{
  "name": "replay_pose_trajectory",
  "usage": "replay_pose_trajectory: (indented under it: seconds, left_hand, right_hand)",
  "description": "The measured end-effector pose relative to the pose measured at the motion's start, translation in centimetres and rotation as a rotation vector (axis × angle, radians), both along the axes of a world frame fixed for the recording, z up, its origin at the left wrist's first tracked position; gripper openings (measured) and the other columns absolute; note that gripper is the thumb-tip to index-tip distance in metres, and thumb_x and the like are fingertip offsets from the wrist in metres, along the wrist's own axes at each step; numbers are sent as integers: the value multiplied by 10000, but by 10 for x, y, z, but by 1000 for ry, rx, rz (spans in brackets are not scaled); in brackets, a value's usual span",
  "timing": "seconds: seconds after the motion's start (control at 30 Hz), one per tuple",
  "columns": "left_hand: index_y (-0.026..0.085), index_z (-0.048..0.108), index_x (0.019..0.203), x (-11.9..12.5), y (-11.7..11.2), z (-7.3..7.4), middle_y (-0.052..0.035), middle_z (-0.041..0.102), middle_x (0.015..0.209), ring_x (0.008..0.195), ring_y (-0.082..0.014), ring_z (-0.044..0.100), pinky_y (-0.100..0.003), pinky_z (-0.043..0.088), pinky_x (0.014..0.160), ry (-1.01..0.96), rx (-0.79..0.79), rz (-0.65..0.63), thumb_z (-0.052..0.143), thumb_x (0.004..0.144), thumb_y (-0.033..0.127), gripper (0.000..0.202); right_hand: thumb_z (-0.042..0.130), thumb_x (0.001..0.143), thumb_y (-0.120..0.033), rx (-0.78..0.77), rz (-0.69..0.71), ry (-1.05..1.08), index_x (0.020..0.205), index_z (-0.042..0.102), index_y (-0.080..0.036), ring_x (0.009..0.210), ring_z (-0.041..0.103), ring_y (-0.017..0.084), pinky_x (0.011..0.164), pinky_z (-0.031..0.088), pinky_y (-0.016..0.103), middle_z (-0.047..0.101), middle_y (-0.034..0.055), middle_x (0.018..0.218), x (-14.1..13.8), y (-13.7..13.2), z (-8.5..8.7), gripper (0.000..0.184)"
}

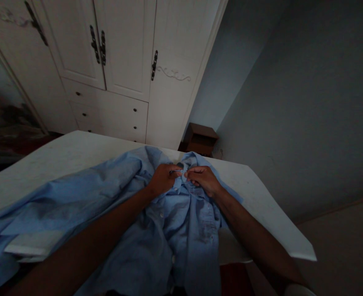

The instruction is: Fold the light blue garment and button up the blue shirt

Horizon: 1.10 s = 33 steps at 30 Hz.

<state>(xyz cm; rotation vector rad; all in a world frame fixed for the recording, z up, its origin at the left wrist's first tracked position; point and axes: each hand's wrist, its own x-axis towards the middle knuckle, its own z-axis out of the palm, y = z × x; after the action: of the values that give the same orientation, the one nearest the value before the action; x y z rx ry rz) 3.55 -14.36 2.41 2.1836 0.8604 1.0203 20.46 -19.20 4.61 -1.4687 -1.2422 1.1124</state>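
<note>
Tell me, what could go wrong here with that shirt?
1. Much of the shirt hangs over the near edge of the table; its weight might drag it off while only the collar end is held.
2. Both hands, left hand and right hand, pinch the same small spot of cloth, so a button could slip or pull loose.
3. The room is dim, so small buttons are probably hard to see.

Light-blue shirt [175,222], white table [76,156], white wardrobe [122,61]

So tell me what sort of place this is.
Probably a bedroom at home: a tall white wooden wardrobe with drawers, a small brown wooden bedside cabinet, and a light-blue cotton button shirt spread on a white table.
</note>
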Motion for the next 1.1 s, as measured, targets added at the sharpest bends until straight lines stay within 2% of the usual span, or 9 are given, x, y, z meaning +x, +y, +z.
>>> replay_pose_trajectory:
  seconds: [0.27, 0.4, 0.47, 0.57, 0.7, 0.8, 0.87, 0.97, 1.1]
  left_hand:
    - [180, 750, 845, -3, 2, -3, -24, 750, 798, 698, -180, 673, -257, 518, 665, -62, -93, -9, 544, 797, 278, 233]
    - [183, 741, 840, -1, -5, 7, -37, 752, 857, 774, -189, 683, -269, 524, 739, -199, -109, -96, 526, 828, 356, 276]
    - [182, 734, 871, -2, -7, 14, -43, 748, 884, 801, -195, 681, -277, 522, 761, -285, -123, -93, 511, 845, 405, 317]
    - [173, 728, 871, -13, -3, 21, -57, 737, 875, 808, -205, 667, -296, 519, 756, -352, -129, 8, 514, 842, 425, 332]
    - [176, 726, 810, -34, 12, 25, -43, 716, 810, 782, -186, 639, -273, 498, 718, -444, -119, 212, 522, 821, 404, 306]
    - [166, 719, 757, -49, 20, 28, -22, 672, 694, 665, -162, 592, -246, 454, 595, -514, -134, 422, 487, 795, 359, 305]
    - [156, 711, 728, -60, 23, 30, -17, 643, 642, 604, -155, 560, -240, 413, 528, -532, -151, 511, 460, 776, 343, 317]
    - [150, 704, 720, -82, 22, 36, -8, 584, 567, 519, -148, 507, -237, 350, 455, -519, -173, 612, 434, 769, 342, 335]
    - [142, 698, 750, -109, 14, 53, 0, 506, 526, 457, -134, 437, -231, 299, 420, -507, -159, 771, 375, 774, 289, 356]
  right_hand:
    - [693, 603, -329, 19, -12, -58, 637, 691, -156, 450, 422, 69, 422, 262, 192, 606, -20, 550, -1, 2, -7, 176]
    - [662, 584, -299, 99, -83, -119, 553, 648, -159, 496, 444, 78, 471, 312, 195, 571, -31, 530, 5, 12, -17, 144]
    - [650, 568, -289, 98, -95, -101, 542, 623, -162, 493, 436, 75, 470, 312, 193, 553, -38, 524, 8, 16, -21, 133]
    - [628, 587, -331, 65, -73, -48, 559, 568, -178, 440, 391, 69, 421, 259, 193, 509, -53, 500, 13, 18, -22, 166]
    - [620, 590, -355, 39, -11, 34, 558, 500, -197, 408, 365, 80, 389, 217, 206, 445, -60, 461, 21, 17, -12, 201]
    - [594, 606, -363, 79, -20, 96, 589, 479, -208, 436, 369, 93, 405, 252, 221, 436, -55, 485, 35, 15, 1, 194]
    - [569, 617, -372, 114, -53, 130, 625, 476, -212, 484, 407, 109, 446, 308, 234, 461, -44, 526, 50, 13, 10, 185]
    - [555, 641, -363, 130, -100, 203, 650, 465, -213, 534, 444, 127, 506, 356, 255, 478, -32, 552, 76, 4, 21, 175]
    - [607, 650, -342, 146, -107, 239, 639, 478, -206, 500, 403, 107, 464, 303, 240, 446, -43, 532, 98, -23, 29, 188]
